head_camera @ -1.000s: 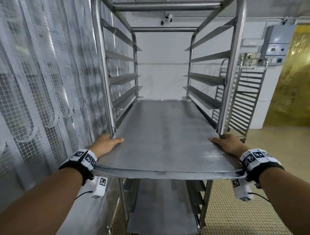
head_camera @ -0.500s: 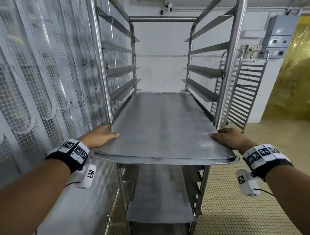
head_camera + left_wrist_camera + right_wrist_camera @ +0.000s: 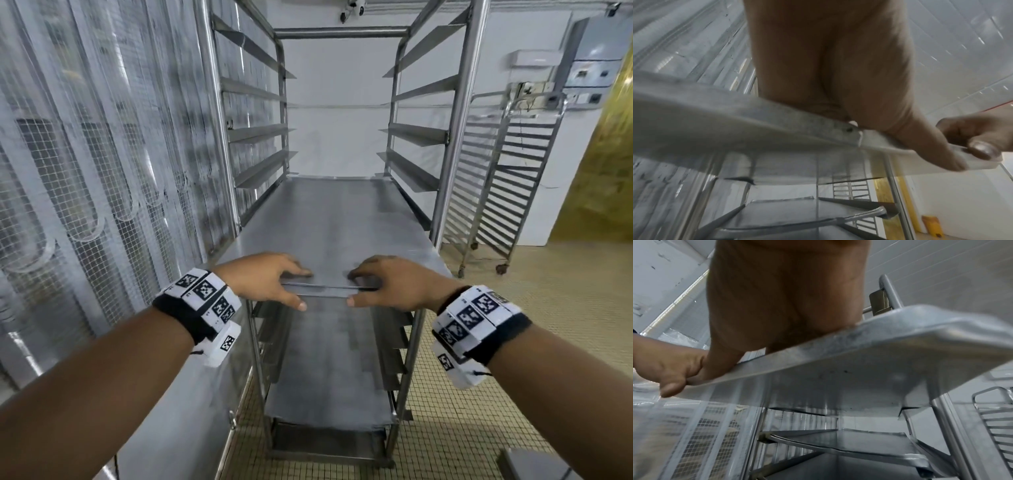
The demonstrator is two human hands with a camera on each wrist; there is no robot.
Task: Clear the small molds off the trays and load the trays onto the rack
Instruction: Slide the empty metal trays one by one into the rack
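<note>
Your left hand (image 3: pixel 265 279) and right hand (image 3: pixel 394 282) have slid from the tray's (image 3: pixel 337 226) corners to the middle of its near edge — fingers on top, thumbs under, pinching it. The tray now sits deeper in the rack (image 3: pixel 455 137).

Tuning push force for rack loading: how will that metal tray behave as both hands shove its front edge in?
The tray looks like thin rigid sheet metal, so probably stiff and fairly light. Bare metal on the rack ledges should slide easily. The left hand and right hand sit close together mid-edge, so it may skew.
</note>
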